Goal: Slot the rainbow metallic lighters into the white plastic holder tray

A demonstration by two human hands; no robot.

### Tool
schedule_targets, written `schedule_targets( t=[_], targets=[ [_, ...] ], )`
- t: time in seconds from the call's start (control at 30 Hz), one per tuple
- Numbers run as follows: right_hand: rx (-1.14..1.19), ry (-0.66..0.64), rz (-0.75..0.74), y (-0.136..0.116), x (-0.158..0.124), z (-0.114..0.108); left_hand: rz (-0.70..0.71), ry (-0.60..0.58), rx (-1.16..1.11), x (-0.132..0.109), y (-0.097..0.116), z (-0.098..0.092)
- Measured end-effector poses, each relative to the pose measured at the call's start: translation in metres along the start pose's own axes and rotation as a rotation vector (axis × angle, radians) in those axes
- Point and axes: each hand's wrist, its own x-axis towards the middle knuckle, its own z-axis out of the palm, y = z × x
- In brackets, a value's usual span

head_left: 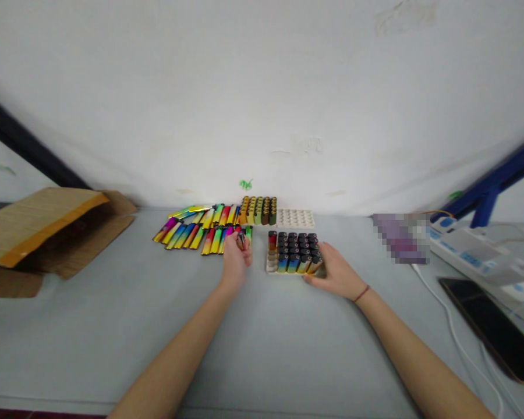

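Note:
My left hand (236,259) is closed around a lighter (241,238) whose dark top shows between the fingers. It is beside a spread of shiny multicoloured lighters (194,235) lying on the table. My right hand (337,273) grips the right side of a white tray (271,269), thumb at the front edge. Black-topped lighters (297,251) stand upright in several columns of this tray. In its leftmost column, one red lighter (272,240) stands at the back, with bare slots in front of it.
Behind stand a block of gold-topped lighters (258,210) and a white slotted tray (296,218). An opened cardboard box (48,233) is at the left. A power strip (475,256), a black phone (493,326), a white cable (448,317) and a pixelated object (399,238) occupy the right.

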Motion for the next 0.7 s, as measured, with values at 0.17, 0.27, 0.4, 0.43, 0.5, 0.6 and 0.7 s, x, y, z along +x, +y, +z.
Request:
schedule_targets(
  t=[0.17,0.27,0.4,0.43,0.5,0.6,0.7],
  targets=[
    [0.002,0.021,-0.015,0.0000,0.0001,0.0001,0.021,0.023,-0.040,0.0014,-0.0002,-0.0024],
    [0.003,0.017,-0.004,-0.0004,0.0003,0.0000,0.016,0.027,-0.063,0.0026,0.0005,-0.0035],
    [0.003,0.008,0.001,-0.0009,0.0008,-0.0009,0.013,0.032,-0.080,0.0040,0.0029,-0.0046],
    [0.005,0.006,-0.002,-0.0010,0.0009,-0.0011,0.017,0.032,-0.082,0.0040,0.0037,-0.0046],
    [0.010,0.001,-0.005,-0.0011,0.0009,-0.0015,0.028,0.032,-0.084,0.0037,0.0054,-0.0044],
    [0.013,0.002,-0.007,-0.0011,0.0009,-0.0015,0.032,0.036,-0.076,0.0024,0.0074,-0.0033],
    [0.008,0.009,-0.004,-0.0012,0.0008,-0.0011,0.032,0.056,-0.058,0.0014,0.0073,-0.0022]
  ],
)
